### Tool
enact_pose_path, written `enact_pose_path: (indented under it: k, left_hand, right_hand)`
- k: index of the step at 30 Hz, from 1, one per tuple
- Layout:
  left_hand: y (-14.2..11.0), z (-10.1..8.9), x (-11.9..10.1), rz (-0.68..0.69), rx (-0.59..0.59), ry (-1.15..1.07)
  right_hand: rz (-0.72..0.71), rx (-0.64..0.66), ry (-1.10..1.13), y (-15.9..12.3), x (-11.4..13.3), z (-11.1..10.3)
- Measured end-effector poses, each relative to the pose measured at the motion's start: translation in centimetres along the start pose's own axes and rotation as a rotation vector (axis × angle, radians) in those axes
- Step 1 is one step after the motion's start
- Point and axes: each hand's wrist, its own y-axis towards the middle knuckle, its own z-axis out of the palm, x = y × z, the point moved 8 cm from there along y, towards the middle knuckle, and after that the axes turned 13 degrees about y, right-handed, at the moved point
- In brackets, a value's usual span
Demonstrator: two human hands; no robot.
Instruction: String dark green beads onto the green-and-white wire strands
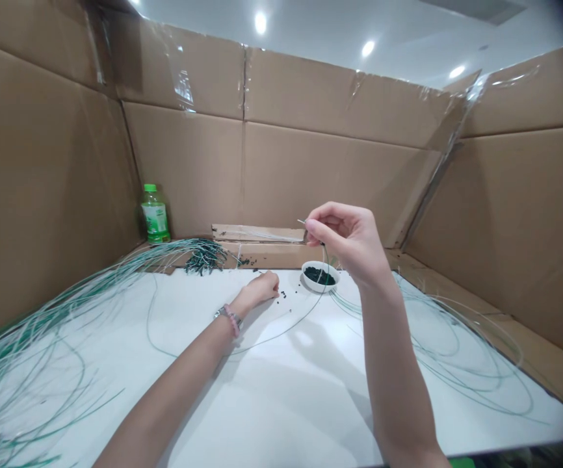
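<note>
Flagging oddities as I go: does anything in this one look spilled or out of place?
A few small dark pieces lie loose on the white tabletop between the left hand and the white bowl. Similar pieces fill the bowl, so these look spilled. More lie scattered beside the strand bundle's dark end.

Impossible to read any word, brand or number. Shows marks on the white-and-green label (155, 220) of the translucent green plastic bottle (156, 213) with a bright green cap (149, 188), well left of the gripping right hand (347, 237), but too small and blurred to decipher.
</note>
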Motion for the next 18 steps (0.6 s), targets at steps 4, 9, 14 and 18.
enact_pose_path:
  k: [4, 9, 14, 18]
  left_hand:
    - [0.3, 0.6, 0.0, 0.006, -0.015, -0.014]
    - [0.4, 0.7, -0.5, 0.013, -0.054, -0.05]
    - [0.4, 0.9, -0.3, -0.011, -0.109, -0.14]
    - [-0.1, -0.9, -0.1, 0.0, -0.21, -0.266]
  right_hand:
    - [0.025, 0.017, 0.005, 0.0, -0.2, 0.3]
    - [0.027, 0.013, 0.012, -0.2, -0.2, 0.4]
    - [0.026, 0.02, 0.022, -0.3, -0.1, 0.2]
    - [0.016, 0.025, 0.025, -0.2, -0.2, 0.1]
